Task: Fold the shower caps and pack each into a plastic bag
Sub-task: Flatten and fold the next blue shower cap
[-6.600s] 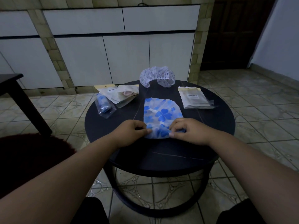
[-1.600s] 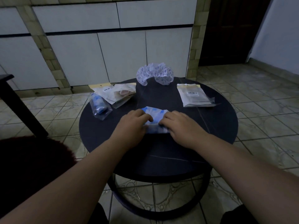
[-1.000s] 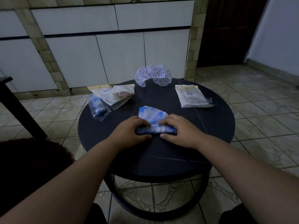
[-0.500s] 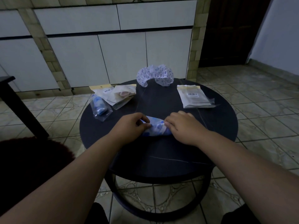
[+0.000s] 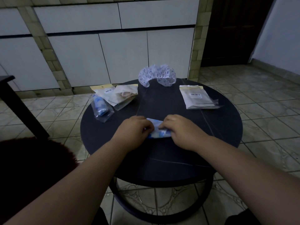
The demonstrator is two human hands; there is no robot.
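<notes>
A blue-and-white flowered shower cap (image 5: pixel 157 131) lies rolled into a small bundle at the middle of the round dark table (image 5: pixel 215 127). My left hand (image 5: pixel 135 129) grips its left end with curled fingers. My right hand (image 5: pixel 179 129) pinches its right end, covering much of the roll. A second, white patterned shower cap (image 5: pixel 157 75) stands unfolded at the table's far edge. A stack of flat plastic bags (image 5: pixel 195 99) lies at the far right.
At the far left lie a clear bag holding a rolled blue cap (image 5: pixel 100 106) and two packed bags (image 5: pixel 119 95). White cabinets stand behind the table. A dark stool corner (image 5: pixel 9 88) is at left, and tiled floor surrounds the table.
The cap went from a flat folded sheet to a tight roll between my hands. Since half a second ago my hands have closed in, squeezing the bundle shorter.
</notes>
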